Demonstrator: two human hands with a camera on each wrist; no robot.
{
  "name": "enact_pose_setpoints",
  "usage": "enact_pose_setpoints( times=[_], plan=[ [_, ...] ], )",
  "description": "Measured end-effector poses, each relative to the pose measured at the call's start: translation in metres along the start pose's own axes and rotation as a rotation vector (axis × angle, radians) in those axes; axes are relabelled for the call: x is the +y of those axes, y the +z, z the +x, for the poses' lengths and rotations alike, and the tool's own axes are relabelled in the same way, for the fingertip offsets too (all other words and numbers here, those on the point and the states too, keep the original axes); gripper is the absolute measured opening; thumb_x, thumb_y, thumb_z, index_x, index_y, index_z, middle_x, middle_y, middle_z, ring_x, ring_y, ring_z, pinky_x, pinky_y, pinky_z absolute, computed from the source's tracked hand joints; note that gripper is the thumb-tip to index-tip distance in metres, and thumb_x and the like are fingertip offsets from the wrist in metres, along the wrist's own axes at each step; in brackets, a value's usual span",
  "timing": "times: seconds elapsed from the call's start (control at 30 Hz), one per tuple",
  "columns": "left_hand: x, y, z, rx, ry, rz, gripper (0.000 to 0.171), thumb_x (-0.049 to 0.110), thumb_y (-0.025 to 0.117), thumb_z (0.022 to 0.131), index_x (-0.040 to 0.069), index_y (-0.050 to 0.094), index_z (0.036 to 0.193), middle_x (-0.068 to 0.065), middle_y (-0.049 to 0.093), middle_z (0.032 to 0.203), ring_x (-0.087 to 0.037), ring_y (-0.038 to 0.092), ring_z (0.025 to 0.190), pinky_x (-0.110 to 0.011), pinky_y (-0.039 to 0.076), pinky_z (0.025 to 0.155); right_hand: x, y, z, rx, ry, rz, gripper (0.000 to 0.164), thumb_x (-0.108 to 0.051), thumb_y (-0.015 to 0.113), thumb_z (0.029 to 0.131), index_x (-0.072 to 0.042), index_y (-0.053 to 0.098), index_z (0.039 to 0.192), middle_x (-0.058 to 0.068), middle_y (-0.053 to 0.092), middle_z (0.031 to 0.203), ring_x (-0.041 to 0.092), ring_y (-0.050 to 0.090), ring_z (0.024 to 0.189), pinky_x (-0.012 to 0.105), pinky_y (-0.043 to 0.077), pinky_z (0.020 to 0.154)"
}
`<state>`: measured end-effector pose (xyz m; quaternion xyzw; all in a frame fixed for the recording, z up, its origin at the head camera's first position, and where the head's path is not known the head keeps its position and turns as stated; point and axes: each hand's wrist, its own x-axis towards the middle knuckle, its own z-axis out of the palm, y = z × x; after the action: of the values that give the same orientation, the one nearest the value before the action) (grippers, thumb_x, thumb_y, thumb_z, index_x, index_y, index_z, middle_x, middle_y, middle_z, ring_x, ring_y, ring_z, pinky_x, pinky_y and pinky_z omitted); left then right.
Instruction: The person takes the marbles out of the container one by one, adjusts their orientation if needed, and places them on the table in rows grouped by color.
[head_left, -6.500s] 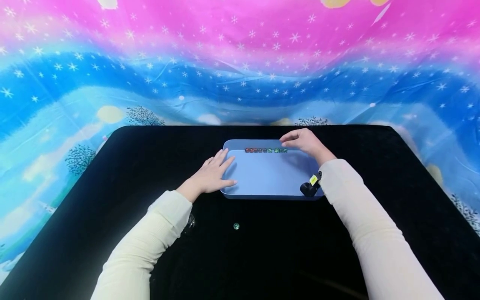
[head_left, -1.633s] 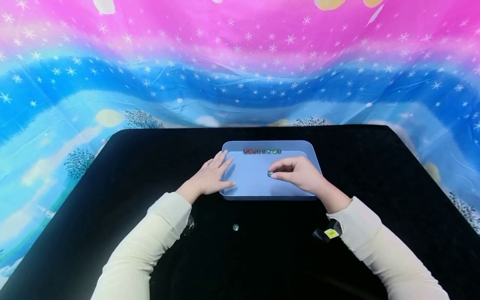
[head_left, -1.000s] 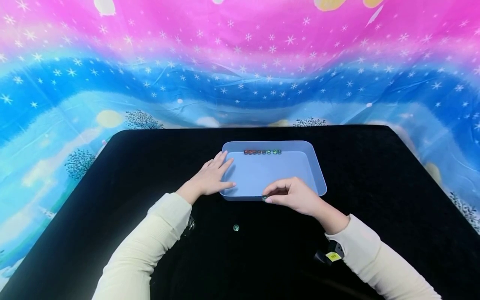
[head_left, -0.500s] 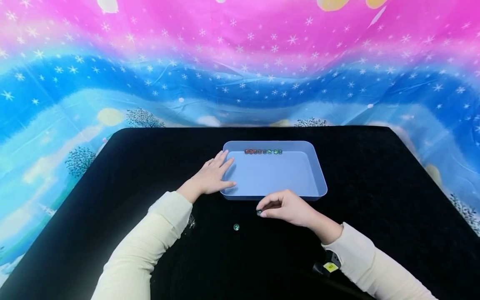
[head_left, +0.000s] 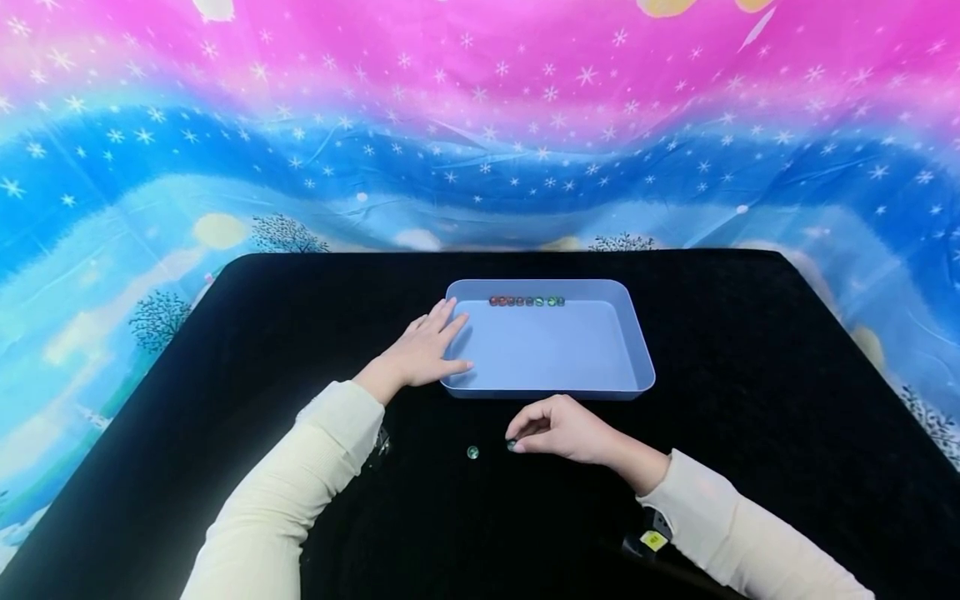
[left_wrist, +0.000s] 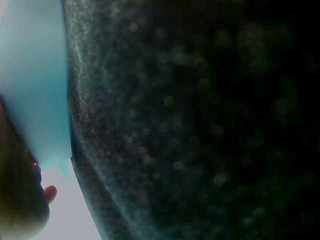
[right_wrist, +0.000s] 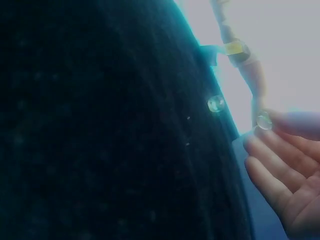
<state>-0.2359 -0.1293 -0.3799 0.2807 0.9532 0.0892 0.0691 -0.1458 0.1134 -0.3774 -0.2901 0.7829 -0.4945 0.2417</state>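
My right hand pinches a greenish glass marble between thumb and fingertips, just in front of the tray. In the right wrist view the pinched marble looks clear. A second clear-green marble lies on the black cloth to the left of that hand. My left hand rests with spread, straight fingers on the left side of the blue-grey tray. Along the tray's back wall sits a row of marbles, reddish at the left and green at the right, with a small gap among the green ones.
Black cloth covers the table around the tray. Behind the table's far edge hangs a pink and blue snowflake backdrop. A black wrist camera with a yellow label sits below the right cuff.
The right hand has taken a marble from the right end of the row, then carried it toward me over the tray's front edge and leftward. The left hand has stayed put.
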Motion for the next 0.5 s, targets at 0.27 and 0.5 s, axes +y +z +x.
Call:
enact_pose_setpoints(
  times=[0.27, 0.5],
  plan=[
    [0.0019, -0.0023, -0.0006, -0.007, -0.005, -0.001, 0.079, 0.058, 0.040, 0.081, 0.011, 0.014, 0.140, -0.011, -0.003, 0.144, -0.023, -0.007, 0.129, -0.044, 0.010, 0.100, 0.0061, 0.0030, 0.0007, -0.009, 0.027, -0.041, 0.010, -0.008, 0.065, 0.076, -0.003, 0.066, 0.085, 0.003, 0.064, 0.082, 0.011, 0.059, 0.073, 0.023, 0.047, 0.064],
    [0.0015, -0.0016, -0.0008, 0.000, -0.001, -0.011, 0.078, 0.057, 0.041, 0.082, 0.011, 0.015, 0.139, -0.012, -0.002, 0.144, -0.025, -0.005, 0.129, -0.044, 0.010, 0.100, 0.0089, 0.0066, 0.0033, 0.008, 0.025, -0.100, 0.008, -0.009, 0.067, 0.074, -0.006, 0.066, 0.082, 0.000, 0.064, 0.080, 0.009, 0.059, 0.071, 0.021, 0.047, 0.063]
  ],
)
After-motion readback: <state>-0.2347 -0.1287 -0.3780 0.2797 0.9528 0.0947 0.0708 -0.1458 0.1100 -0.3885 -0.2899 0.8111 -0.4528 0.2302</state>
